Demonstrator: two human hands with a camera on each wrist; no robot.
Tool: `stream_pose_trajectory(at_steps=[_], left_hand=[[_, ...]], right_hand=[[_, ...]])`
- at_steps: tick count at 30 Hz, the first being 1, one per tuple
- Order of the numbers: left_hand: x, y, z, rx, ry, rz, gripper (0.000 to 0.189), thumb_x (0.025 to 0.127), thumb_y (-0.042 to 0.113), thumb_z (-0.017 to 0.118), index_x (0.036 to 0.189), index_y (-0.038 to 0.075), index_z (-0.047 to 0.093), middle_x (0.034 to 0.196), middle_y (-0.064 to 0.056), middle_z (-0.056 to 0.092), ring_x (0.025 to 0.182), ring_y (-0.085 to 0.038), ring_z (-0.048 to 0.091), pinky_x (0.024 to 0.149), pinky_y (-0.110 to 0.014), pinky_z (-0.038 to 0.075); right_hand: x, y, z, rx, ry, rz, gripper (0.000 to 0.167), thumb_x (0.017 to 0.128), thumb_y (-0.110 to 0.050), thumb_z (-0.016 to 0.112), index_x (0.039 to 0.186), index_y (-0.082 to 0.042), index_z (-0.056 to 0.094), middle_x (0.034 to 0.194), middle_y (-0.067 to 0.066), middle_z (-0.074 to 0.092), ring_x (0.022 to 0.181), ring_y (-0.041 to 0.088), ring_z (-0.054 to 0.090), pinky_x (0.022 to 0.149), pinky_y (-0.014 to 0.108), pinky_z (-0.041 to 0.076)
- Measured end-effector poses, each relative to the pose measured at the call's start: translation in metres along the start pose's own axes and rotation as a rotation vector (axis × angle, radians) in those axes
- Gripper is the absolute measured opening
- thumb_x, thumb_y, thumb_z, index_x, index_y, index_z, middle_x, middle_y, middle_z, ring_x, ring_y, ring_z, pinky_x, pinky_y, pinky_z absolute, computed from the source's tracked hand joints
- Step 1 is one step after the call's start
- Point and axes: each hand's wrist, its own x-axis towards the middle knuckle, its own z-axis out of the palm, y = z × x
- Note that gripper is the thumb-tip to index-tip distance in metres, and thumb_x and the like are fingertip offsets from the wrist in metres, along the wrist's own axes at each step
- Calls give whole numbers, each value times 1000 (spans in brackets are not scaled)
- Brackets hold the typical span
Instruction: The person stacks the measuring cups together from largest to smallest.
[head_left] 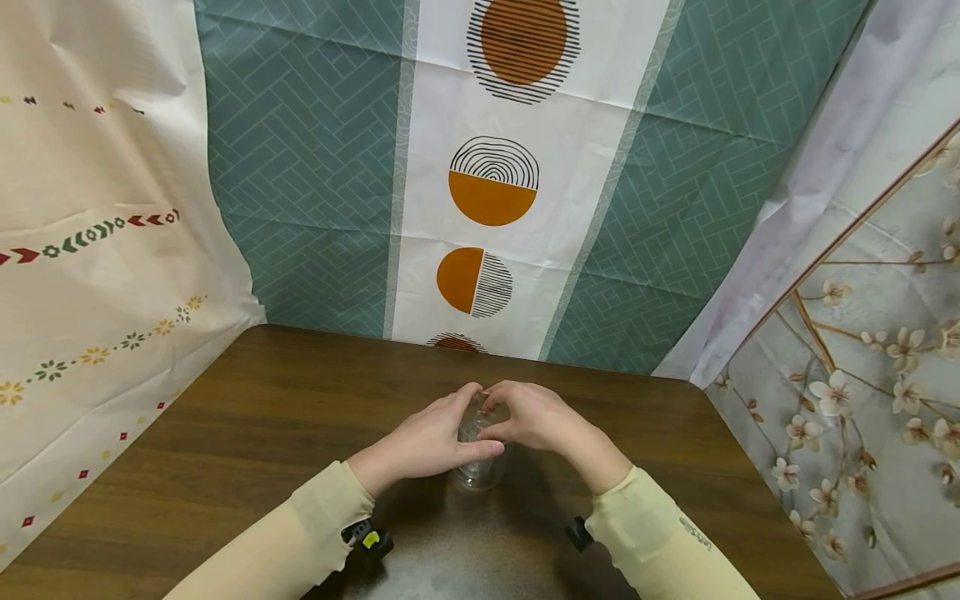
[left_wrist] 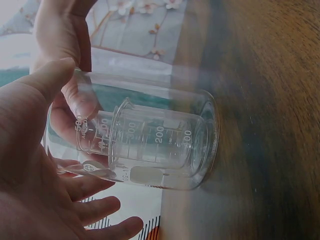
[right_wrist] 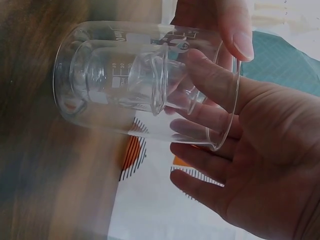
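A large clear glass beaker with white graduations stands upright on the table. Nested within it is a medium beaker, which in turn surrounds a smaller glass vessel. My left hand holds the large beaker near its rim, thumb on one side and fingers reaching around the other. From the other side my right hand dips into its mouth. In the right wrist view the right thumb and fingertips pinch the smaller vessel near its rim. Reflections partly obscure that contact.
The brown wooden table extends around the beakers. Behind it hangs a green and white patterned cloth. A cream cloth borders the left side, a floral cloth the right.
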Motion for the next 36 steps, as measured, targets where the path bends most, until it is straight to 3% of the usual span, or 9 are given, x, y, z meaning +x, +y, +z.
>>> stream_pose_trajectory(at_steps=[11,29,36], left_hand=[[0,0,0,-3,0,3,92,95,73,75,162,16,45,157,-7,57,135,-30,60,102,-59,55],[1,0,0,1,5,13,92,95,73,74,162,16,44,153,-6,59,132,-28,61,100,-56,56],[1,-1,1,-5,4,16,90,95,73,74,160,18,45,149,-4,61,128,-26,62,97,-53,56]], right_hand=[[4,0,-3,-14,-30,-19,31,89,-34,95,112,-16,84,122,-4,76,115,25,72,98,45,56],[8,-4,-5,-49,-75,-4,26,89,-30,96,109,-17,85,124,-3,75,111,22,71,97,44,57],[10,-5,-4,-68,-81,-6,28,88,-30,96,109,-17,84,115,-5,75,106,21,70,93,43,58]])
